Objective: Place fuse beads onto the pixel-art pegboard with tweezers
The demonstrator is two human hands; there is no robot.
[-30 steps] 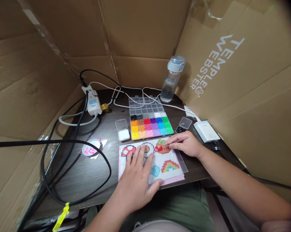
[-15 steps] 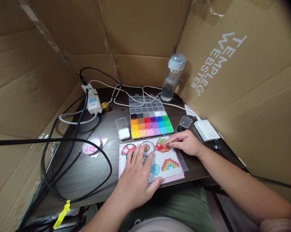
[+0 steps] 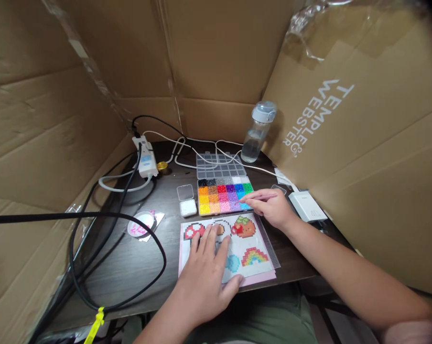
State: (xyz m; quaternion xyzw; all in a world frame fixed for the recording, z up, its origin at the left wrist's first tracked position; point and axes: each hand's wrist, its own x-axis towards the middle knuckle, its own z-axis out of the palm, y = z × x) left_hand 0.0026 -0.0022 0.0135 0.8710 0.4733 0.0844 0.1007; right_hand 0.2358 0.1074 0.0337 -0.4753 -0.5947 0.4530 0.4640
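Observation:
My left hand point(image 3: 206, 276) lies flat with fingers spread on the white pegboard sheet point(image 3: 262, 248), which carries bead pictures: a red mushroom point(image 3: 193, 231), a strawberry point(image 3: 243, 226) and a rainbow point(image 3: 253, 256). My right hand point(image 3: 273, 210) pinches thin pink tweezers point(image 3: 258, 197). Their tip reaches over the blue-green corner of the open bead box point(image 3: 223, 196), whose compartments hold beads in many colours.
A small clear box of white beads point(image 3: 188, 207) sits left of the bead box. A water bottle point(image 3: 256, 131), a power strip point(image 3: 145, 160) with cables, a white charger point(image 3: 307, 206) and a round pink-patterned piece point(image 3: 140, 224) lie on the dark table. Cardboard walls surround it.
My right hand has lifted the tweezers off the strawberry picture and moved them up to the bead box. The left hand stays on the sheet. The view has tilted slightly.

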